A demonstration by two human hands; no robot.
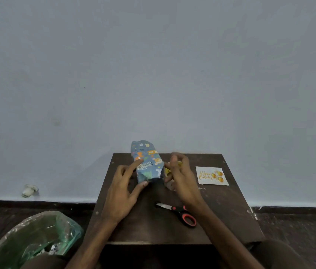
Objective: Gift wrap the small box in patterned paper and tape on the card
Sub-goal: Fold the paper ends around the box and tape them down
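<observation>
Background: a plain pale blue-grey wall point(153, 65) is filling the upper half of the view, meeting a dark floor point(298, 230) along a dark skirting strip.
Surface: a small dark brown table point(221, 220), matte and scuffed, is standing with its far edge toward the wall.
Open room: bare tabletop is showing at 4 o'clock and 7 o'clock; the near edge is lying just in front of the person's knees.
Wrapped box: the wrapped box point(146, 162), a long block in blue paper printed with cartoon animals, is lying at 11 o'clock, its far end reaching past the table's far edge, its near end creased.
Left hand: the left hand point(122, 191) is holding the box, index finger lying along the top, thumb pressing the near end.
Right hand: the right hand point(180, 179) is hovering just beside the box at 3 o'clock of it, fingers curled and blurred; whether it is gripping anything cannot be told.
Card: the card point(212, 176), a white square with gold lettering and balloons, is lying flat at 2 o'clock.
Scissors: scissors point(180, 211) with red-and-black handles are lying shut at 5 o'clock, blades pointing to 9 o'clock.
Bin: a round bin point(36, 239) lined with crinkled green plastic is sitting on the floor at 8 o'clock.
</observation>
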